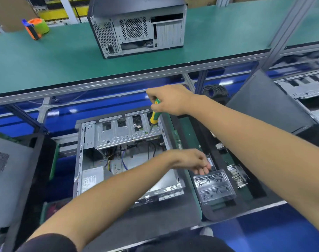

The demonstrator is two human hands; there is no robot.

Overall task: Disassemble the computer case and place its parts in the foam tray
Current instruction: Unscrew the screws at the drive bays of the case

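The open grey steel computer case (126, 159) lies at centre, and the right hand (170, 100) at its 1 o'clock grips a green-and-yellow-handled screwdriver (153, 115) whose tip meets the silver drive bracket (126, 131). The left hand (189, 160), fingers loosely curled and seemingly empty, reaches to 3 o'clock over a clear plastic screw box (214, 186) in the black foam tray (218, 210). With the bracket unsteadied, the tip could slip and drop a screw among the cables.

Drive cage (126, 131) and cables (118, 155) crowd the open case (82, 160).
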